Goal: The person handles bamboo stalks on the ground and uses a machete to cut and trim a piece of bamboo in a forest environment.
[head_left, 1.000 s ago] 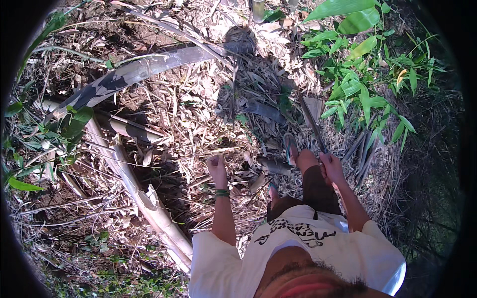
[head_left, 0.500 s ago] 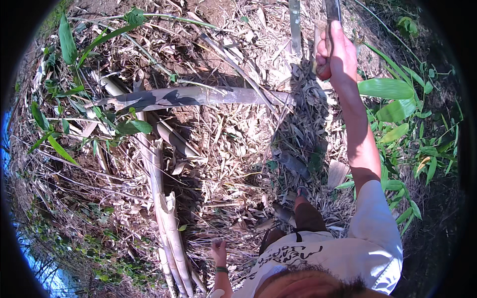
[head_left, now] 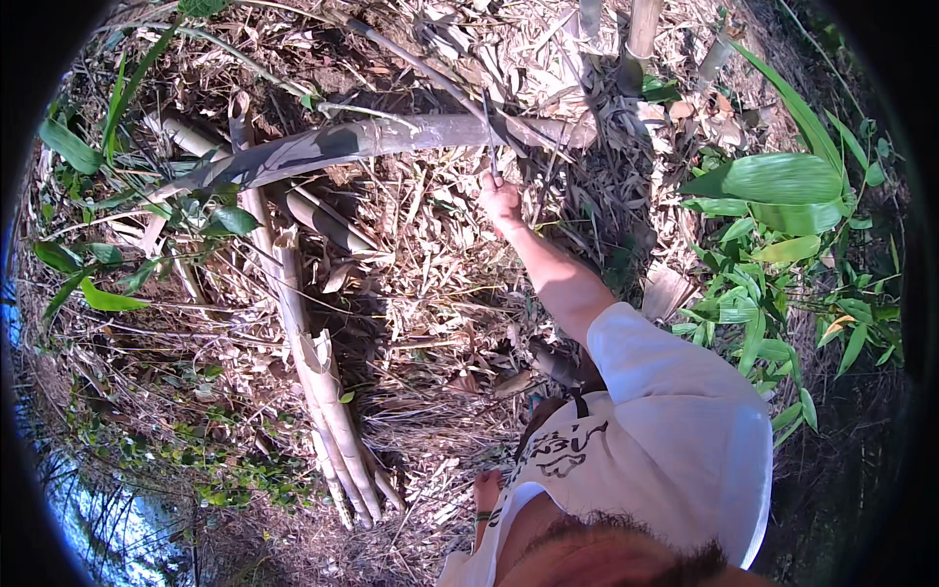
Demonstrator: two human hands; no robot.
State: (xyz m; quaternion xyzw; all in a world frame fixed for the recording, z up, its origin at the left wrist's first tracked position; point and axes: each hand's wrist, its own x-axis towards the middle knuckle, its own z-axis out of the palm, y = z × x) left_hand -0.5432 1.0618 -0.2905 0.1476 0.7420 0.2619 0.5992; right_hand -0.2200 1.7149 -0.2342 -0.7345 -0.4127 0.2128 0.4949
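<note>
My right hand (head_left: pixel 502 203) is closed round the handle of a machete. Its narrow blade (head_left: pixel 490 122), seen nearly edge-on, points away from me and crosses over a thick bamboo pole (head_left: pixel 391 137) near that pole's right end. Whether the blade touches the pole I cannot tell. The pole lies crosswise on dry leaves, pale with dark patches of shade. My left hand (head_left: pixel 487 486) hangs low beside my body, apart from the bamboo. Its fingers are too small and shaded to read.
Several cut bamboo lengths (head_left: pixel 318 382) lie at the left with split ends. Standing bamboo stems (head_left: pixel 641 39) rise at the far right. Broad green leaves (head_left: pixel 768 181) crowd the right side, and thin branches (head_left: pixel 411 59) cross the far ground.
My right hand has swung left and down with the machete, from the far right to over the bamboo pole. My left hand has drawn closer to my body, and the view has shifted slightly.
</note>
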